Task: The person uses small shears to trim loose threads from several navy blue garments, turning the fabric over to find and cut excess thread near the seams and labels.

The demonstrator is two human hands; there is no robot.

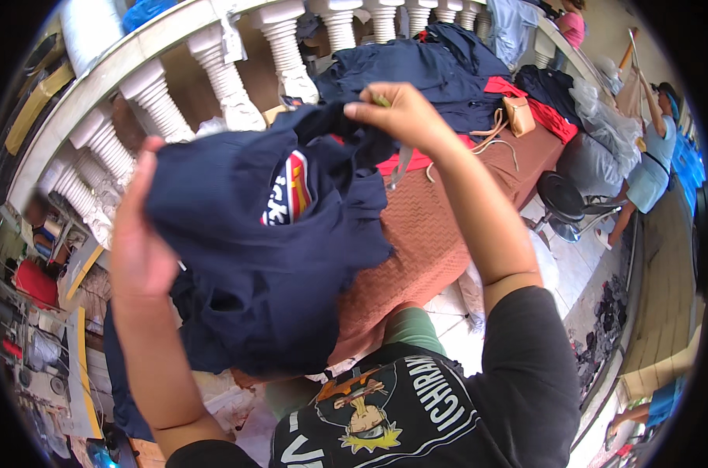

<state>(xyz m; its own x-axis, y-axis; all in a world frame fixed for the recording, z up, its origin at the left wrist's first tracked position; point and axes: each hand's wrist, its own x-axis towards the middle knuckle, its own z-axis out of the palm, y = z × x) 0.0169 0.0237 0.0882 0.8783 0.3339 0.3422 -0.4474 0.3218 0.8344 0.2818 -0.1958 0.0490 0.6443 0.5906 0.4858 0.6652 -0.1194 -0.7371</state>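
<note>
shirt front: black sleeve and printed black top (pixel 401 405) of the wearer fill the lower edge, closest to the lens
left hand: left hand (pixel 139 234) raised, palm against the left side of the dark blue garment (pixel 268 249), fingers curled round its edge and gripping the cloth
right hand: right hand (pixel 401 117) lifted higher, thumb and fingertips pressed together, pinching a fold at the top of the garment; a small greenish thing shows between the fingers, too small to tell what
garment: held up in the air between both hands, bunched, hanging down in front of the chest; a red, white and blue patch (pixel 291 191) faces the camera
table: brown-red quilted cover (pixel 424 234) lies behind and below the garment
pile: more dark blue and red clothes (pixel 447 70) heaped at the table's far end, a tan pouch (pixel 519 115) on them
railing: white balusters (pixel 213 86) run along the left
background: round black stool (pixel 563 199) beside the table; another person (pixel 652 156) stands well apart at right
</note>
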